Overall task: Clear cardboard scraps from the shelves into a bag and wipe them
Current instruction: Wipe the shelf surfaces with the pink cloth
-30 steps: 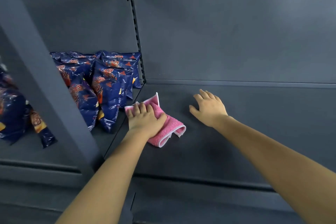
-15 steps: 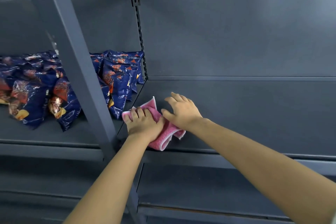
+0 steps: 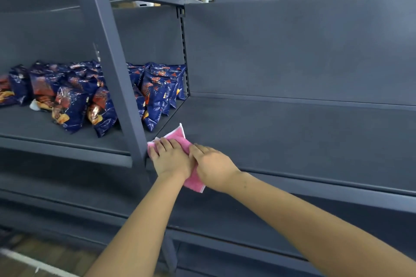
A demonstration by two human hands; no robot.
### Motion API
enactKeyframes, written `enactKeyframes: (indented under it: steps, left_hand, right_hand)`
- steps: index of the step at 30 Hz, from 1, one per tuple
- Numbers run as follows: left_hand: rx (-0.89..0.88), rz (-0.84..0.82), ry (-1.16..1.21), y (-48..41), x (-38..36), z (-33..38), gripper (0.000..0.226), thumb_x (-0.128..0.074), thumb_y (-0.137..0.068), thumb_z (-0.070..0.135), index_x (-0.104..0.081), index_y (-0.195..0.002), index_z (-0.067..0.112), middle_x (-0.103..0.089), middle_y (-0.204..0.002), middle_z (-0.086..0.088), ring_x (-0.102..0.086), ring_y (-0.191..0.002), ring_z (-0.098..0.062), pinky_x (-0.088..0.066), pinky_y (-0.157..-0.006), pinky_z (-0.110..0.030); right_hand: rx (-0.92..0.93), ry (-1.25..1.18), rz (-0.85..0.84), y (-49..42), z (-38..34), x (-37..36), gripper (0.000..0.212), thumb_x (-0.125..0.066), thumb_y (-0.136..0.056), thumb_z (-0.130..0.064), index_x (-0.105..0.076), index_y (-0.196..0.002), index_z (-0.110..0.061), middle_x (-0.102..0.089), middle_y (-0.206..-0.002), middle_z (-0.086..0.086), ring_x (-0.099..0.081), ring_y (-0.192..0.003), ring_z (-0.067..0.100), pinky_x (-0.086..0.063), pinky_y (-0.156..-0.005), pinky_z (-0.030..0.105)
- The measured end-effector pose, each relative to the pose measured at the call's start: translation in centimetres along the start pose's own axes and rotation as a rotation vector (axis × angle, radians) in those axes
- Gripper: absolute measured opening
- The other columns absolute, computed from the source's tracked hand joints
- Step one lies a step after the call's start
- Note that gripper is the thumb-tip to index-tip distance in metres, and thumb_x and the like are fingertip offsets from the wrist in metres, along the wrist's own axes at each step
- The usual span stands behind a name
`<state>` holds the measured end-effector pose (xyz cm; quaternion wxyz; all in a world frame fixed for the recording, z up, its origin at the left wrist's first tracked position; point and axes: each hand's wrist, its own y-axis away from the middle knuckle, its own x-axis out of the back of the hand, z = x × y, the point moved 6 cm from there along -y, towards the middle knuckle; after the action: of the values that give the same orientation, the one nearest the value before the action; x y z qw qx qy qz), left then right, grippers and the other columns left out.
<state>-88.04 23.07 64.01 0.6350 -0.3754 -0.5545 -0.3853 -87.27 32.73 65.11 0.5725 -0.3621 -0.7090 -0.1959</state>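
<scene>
A folded pink cloth lies at the front left corner of the dark grey shelf, just beside the upright post. The left hand presses down on it with fingers straight and flat. The right hand lies over the cloth's right part and touches the left hand, its fingers a little bent; whether it grips the cloth cannot be told. Blue snack bags stand on the neighbouring shelf, left of the post

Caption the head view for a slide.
Left hand and right hand rest on a pink cloth on a grey shelf beside blue snack bags.
</scene>
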Motion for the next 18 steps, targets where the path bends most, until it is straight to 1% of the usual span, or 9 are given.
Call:
enactKeyframes:
  steps: [2, 4, 8, 10, 11, 12, 14, 16, 18]
  left_hand:
    - [0.016, 0.0, 0.016, 0.8, 0.1, -0.1, 0.069, -0.015, -0.096, 0.047, -0.015, -0.147, 0.0, -0.014, -0.156, -0.02, -0.004, -0.145, -0.033, 0.0, -0.117, -0.046]
    - [0.016, -0.003, -0.018, 1.4, 0.1, -0.2, 0.072, -0.014, -0.095, 0.051, -0.017, -0.146, -0.001, -0.017, -0.155, -0.021, -0.007, -0.145, -0.034, -0.002, -0.117, -0.046]
    - [-0.028, 0.014, -0.15, 2.5, 0.7, -0.7, 0.075, -0.018, -0.093, 0.055, -0.027, -0.143, -0.001, -0.031, -0.149, -0.022, -0.023, -0.14, -0.036, -0.012, -0.115, -0.047]
    - [-0.139, 0.084, -0.196, 2.3, 1.5, -0.6, 0.071, -0.025, -0.093, 0.053, -0.03, -0.141, 0.001, -0.035, -0.147, -0.02, -0.03, -0.138, -0.032, -0.014, -0.116, -0.044]
    - [-0.236, 0.118, -0.196, 2.1, 1.8, -0.4, 0.069, -0.03, -0.093, 0.05, -0.029, -0.142, 0.002, -0.032, -0.149, -0.018, -0.028, -0.139, -0.029, -0.013, -0.117, -0.041]
    - [-0.344, 0.128, -0.172, 2.0, 1.8, -0.3, 0.069, -0.035, -0.091, 0.048, -0.025, -0.144, 0.005, -0.025, -0.153, -0.015, -0.022, -0.142, -0.026, -0.01, -0.117, -0.039]
    - [-0.527, 0.061, -0.105, 1.6, 1.5, -0.6, 0.08, -0.045, -0.086, 0.051, -0.013, -0.149, 0.012, -0.006, -0.159, -0.007, -0.003, -0.147, -0.02, -0.005, -0.118, -0.036]
    - [-0.634, -0.005, -0.08, 1.2, 0.9, -1.5, 0.094, -0.054, -0.079, 0.059, -0.007, -0.15, 0.02, 0.002, -0.16, 0.001, 0.005, -0.147, -0.017, -0.006, -0.118, -0.036]
    - [-0.659, 0.0, -0.096, 0.5, 0.4, -2.5, 0.098, -0.055, -0.078, 0.061, -0.002, -0.15, 0.021, 0.004, -0.159, 0.003, 0.007, -0.147, -0.014, -0.011, -0.118, -0.04]
  right_hand:
    - [0.012, 0.062, 0.016, 0.4, 0.0, -0.2, 0.053, -0.035, -0.095, -0.017, -0.021, -0.146, -0.008, -0.031, -0.151, 0.008, -0.026, -0.14, 0.021, -0.014, -0.114, 0.028]
    - [0.051, 0.17, 0.035, 0.8, 0.3, -0.1, 0.055, -0.036, -0.096, -0.019, -0.018, -0.146, -0.008, -0.031, -0.152, 0.006, -0.023, -0.141, 0.019, -0.006, -0.116, 0.027]
    - [0.103, 0.298, -0.005, 1.5, 0.7, 0.1, 0.059, -0.04, -0.095, -0.012, -0.016, -0.148, -0.013, -0.022, -0.155, 0.001, -0.014, -0.144, 0.019, -0.002, -0.117, 0.031]
    - [0.11, 0.342, -0.01, 1.4, 0.3, 0.3, 0.058, -0.04, -0.093, -0.01, -0.019, -0.147, -0.014, -0.023, -0.155, 0.001, -0.012, -0.144, 0.019, -0.001, -0.117, 0.034]
    - [0.115, 0.358, -0.006, 1.3, 0.1, 0.4, 0.057, -0.039, -0.092, -0.009, -0.022, -0.146, -0.013, -0.025, -0.154, 0.002, -0.011, -0.145, 0.019, -0.001, -0.117, 0.035]
    - [0.114, 0.375, 0.001, 1.1, -0.2, 0.4, 0.056, -0.04, -0.092, -0.01, -0.025, -0.145, -0.011, -0.027, -0.153, 0.003, -0.01, -0.145, 0.02, 0.0, -0.117, 0.037]
    - [0.093, 0.424, 0.02, 0.6, -0.8, 0.2, 0.054, -0.043, -0.092, -0.016, -0.029, -0.142, -0.006, -0.026, -0.153, 0.007, -0.007, -0.145, 0.022, 0.001, -0.117, 0.039]
    - [0.071, 0.49, 0.047, 0.3, -1.7, -0.1, 0.058, -0.049, -0.091, -0.019, -0.028, -0.141, 0.001, -0.02, -0.154, 0.014, -0.006, -0.145, 0.025, -0.001, -0.117, 0.039]
    - [0.028, 0.493, 0.066, 0.1, -2.4, -0.9, 0.065, -0.051, -0.089, -0.019, -0.022, -0.142, 0.005, -0.015, -0.154, 0.019, -0.008, -0.144, 0.029, -0.003, -0.117, 0.037]
